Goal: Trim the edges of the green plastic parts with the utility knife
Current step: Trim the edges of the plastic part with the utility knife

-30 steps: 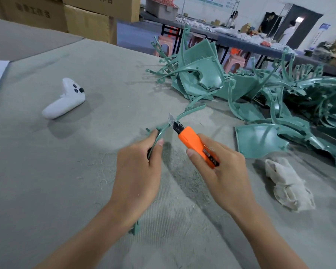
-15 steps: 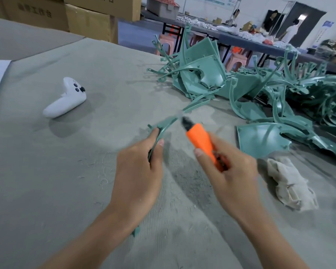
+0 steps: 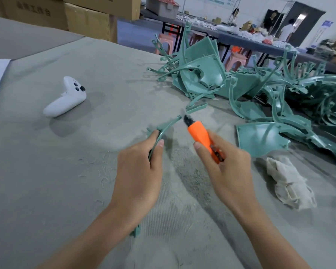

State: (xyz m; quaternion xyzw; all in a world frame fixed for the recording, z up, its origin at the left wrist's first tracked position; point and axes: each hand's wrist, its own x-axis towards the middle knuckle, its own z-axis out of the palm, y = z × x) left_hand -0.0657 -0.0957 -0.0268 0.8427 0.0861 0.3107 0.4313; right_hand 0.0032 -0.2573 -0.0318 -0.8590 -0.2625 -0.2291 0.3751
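Observation:
My left hand point(image 3: 138, 171) grips a thin curved green plastic strip point(image 3: 168, 125) that arcs up and to the right from my fingers; its lower end point(image 3: 135, 231) pokes out beneath my wrist. My right hand point(image 3: 227, 169) holds an orange utility knife point(image 3: 201, 135) with its black nose and blurred blade pointing up-left, close to the strip's far tip. A big heap of green plastic parts point(image 3: 260, 88) lies on the right and far side of the grey felt table point(image 3: 56, 181).
A white game-style controller point(image 3: 66, 98) lies at the left. A crumpled beige cloth point(image 3: 289, 183) sits at the right near a loose green shell point(image 3: 260, 138). Thin plastic shavings litter the felt. Cardboard boxes point(image 3: 85, 18) stand behind; other tables and people are far back.
The knife slid outward along the strip from near my left thumb toward its far tip, then stayed there, blade blurred. My left hand kept its grip on the strip.

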